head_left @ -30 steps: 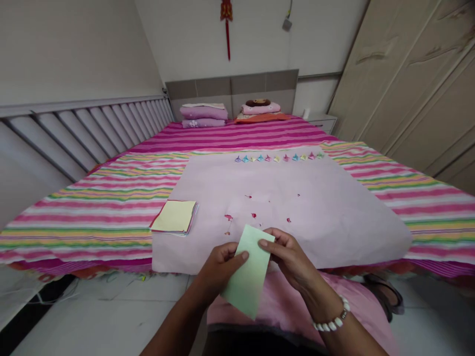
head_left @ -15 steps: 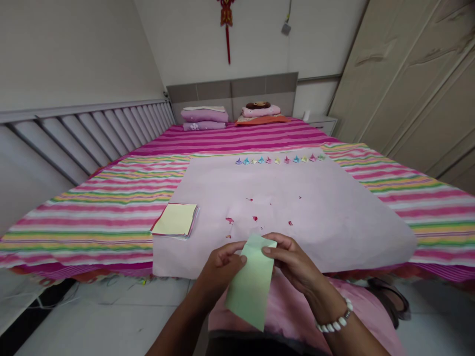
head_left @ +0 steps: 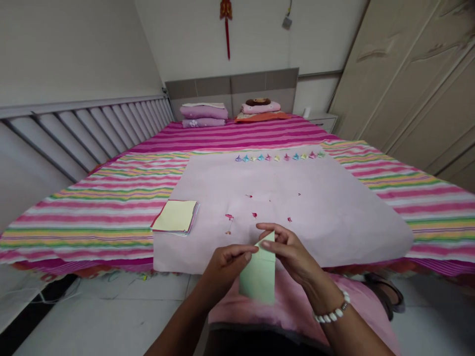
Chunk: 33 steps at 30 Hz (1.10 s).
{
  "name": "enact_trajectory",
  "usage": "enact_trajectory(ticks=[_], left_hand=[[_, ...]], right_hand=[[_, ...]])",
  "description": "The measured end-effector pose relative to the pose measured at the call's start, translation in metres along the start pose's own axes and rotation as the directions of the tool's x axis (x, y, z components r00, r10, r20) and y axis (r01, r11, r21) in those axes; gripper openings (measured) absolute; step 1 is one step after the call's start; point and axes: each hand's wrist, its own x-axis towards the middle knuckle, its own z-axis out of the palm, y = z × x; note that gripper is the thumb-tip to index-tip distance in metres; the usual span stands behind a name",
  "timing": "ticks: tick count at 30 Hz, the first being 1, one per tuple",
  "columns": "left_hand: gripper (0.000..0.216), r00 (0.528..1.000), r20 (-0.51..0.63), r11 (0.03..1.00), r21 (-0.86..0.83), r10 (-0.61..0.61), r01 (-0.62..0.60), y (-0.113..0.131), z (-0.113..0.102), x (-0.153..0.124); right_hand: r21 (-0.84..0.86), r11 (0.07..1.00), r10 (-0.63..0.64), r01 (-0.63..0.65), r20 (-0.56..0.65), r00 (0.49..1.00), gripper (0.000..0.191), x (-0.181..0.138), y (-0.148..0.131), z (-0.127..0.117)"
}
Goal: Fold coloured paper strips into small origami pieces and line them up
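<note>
A light green sheet of paper [head_left: 259, 277] hangs between my hands, above my lap at the bed's near edge. Its top comes to a slanted point at the right, and a crease runs across below it. My left hand [head_left: 232, 264] pinches the paper's upper left edge between thumb and forefinger. At the upper right, my right hand [head_left: 291, 252] grips the sheet, thumb in front and fingers behind. Part of the top edge is hidden by my fingers. A white bead bracelet [head_left: 333, 314] circles my right wrist.
A white sheet [head_left: 334, 212] covers the bed's near part. On it lie a stack of square papers [head_left: 176, 216] at left, several small red scraps [head_left: 254, 215], and a far row of small folded paper pieces [head_left: 276, 157]. A pink cushion [head_left: 297, 306] rests on my lap.
The green paper's top has gone from a blunt folded edge to a slanted point. Its lower end has swung up, and my left hand has shifted slightly right.
</note>
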Motion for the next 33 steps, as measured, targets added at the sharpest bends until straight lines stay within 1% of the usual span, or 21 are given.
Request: enact_trajectory(ticks=[2,4,8,11,13,15,16,18,20,21,23,24,25,27,28,29,30,32,33], left_hand=[[0.035,0.999,-0.019,0.997,-0.068,-0.043,0.041,-0.002,0.001,0.003],[0.044,0.994,-0.019,0.987,-0.126,-0.104,0.101,-0.004,0.0,0.006],[0.029,0.988,0.022,0.985,-0.084,-0.151,0.152,-0.005,-0.001,0.009],[0.031,0.983,-0.035,0.976,-0.126,-0.182,0.176,-0.001,-0.001,0.009],[0.031,0.98,-0.062,0.964,-0.205,-0.188,0.171,0.002,-0.002,0.01],[0.031,0.98,-0.083,0.949,-0.277,-0.182,0.153,0.003,-0.004,0.013],[0.031,0.979,-0.098,0.941,-0.308,-0.18,0.142,0.003,-0.005,0.015],[0.029,0.975,-0.124,0.919,-0.372,-0.184,0.126,0.003,-0.007,0.018],[0.028,0.972,-0.134,0.892,-0.436,-0.195,0.119,0.002,-0.009,0.02],[0.027,0.971,-0.135,0.878,-0.465,-0.197,0.114,0.002,-0.009,0.021],[0.025,0.973,-0.138,0.859,-0.503,-0.186,0.092,0.002,-0.01,0.02],[0.024,0.975,-0.144,0.855,-0.513,-0.171,0.074,0.002,-0.009,0.02],[0.023,0.977,-0.149,0.854,-0.518,-0.154,0.056,0.002,-0.008,0.019],[0.022,0.98,-0.149,0.858,-0.513,-0.129,0.035,0.002,-0.006,0.018],[0.023,0.982,-0.143,0.861,-0.508,-0.123,0.034,0.001,-0.005,0.017],[0.024,0.984,-0.133,0.863,-0.504,-0.122,0.039,0.0,-0.004,0.017],[0.024,0.984,-0.123,0.863,-0.502,-0.127,0.049,-0.001,-0.003,0.016],[0.026,0.982,-0.117,0.867,-0.493,-0.148,0.072,-0.002,-0.001,0.015],[0.028,0.979,-0.125,0.875,-0.477,-0.16,0.082,-0.003,-0.001,0.014]], right_hand=[[-0.052,0.998,-0.04,0.039,-0.015,0.999,0.044,0.0,0.001,0.001],[-0.084,0.994,-0.078,0.077,-0.009,0.997,0.045,0.0,0.001,0.003],[-0.108,0.986,-0.127,0.127,0.003,0.992,0.045,-0.001,-0.002,0.007],[-0.117,0.982,-0.148,0.145,-0.016,0.989,0.039,-0.003,-0.002,0.006],[-0.127,0.983,-0.135,0.133,-0.007,0.991,0.038,-0.005,0.001,0.003],[-0.12,0.984,-0.131,0.134,0.03,0.991,0.039,-0.006,0.005,-0.002],[-0.114,0.982,-0.145,0.151,0.06,0.988,0.042,-0.007,0.007,-0.004],[-0.125,0.969,-0.194,0.212,0.138,0.971,0.059,-0.009,0.012,-0.008],[-0.216,0.936,-0.236,0.278,0.2,0.951,0.076,-0.012,0.015,-0.009],[-0.288,0.909,-0.245,0.301,0.214,0.945,0.076,-0.013,0.017,-0.009],[-0.385,0.867,-0.255,0.317,0.205,0.945,0.068,-0.015,0.019,-0.007],[-0.375,0.874,-0.254,0.309,0.188,0.949,0.068,-0.015,0.019,-0.005],[-0.323,0.902,-0.247,0.288,0.164,0.955,0.071,-0.015,0.019,-0.003],[-0.158,0.966,-0.191,0.207,0.11,0.975,0.079,-0.013,0.02,0.002],[-0.093,0.984,-0.144,0.152,0.089,0.986,0.077,-0.011,0.021,0.004],[-0.061,0.994,-0.091,0.095,0.075,0.993,0.069,-0.01,0.021,0.006],[-0.061,0.997,-0.037,0.041,0.066,0.997,0.057,-0.009,0.022,0.008],[-0.102,0.994,0.037,-0.032,0.045,0.998,0.032,-0.008,0.025,0.01],[-0.123,0.991,0.056,-0.051,0.033,0.998,0.027,-0.008,0.026,0.011]])
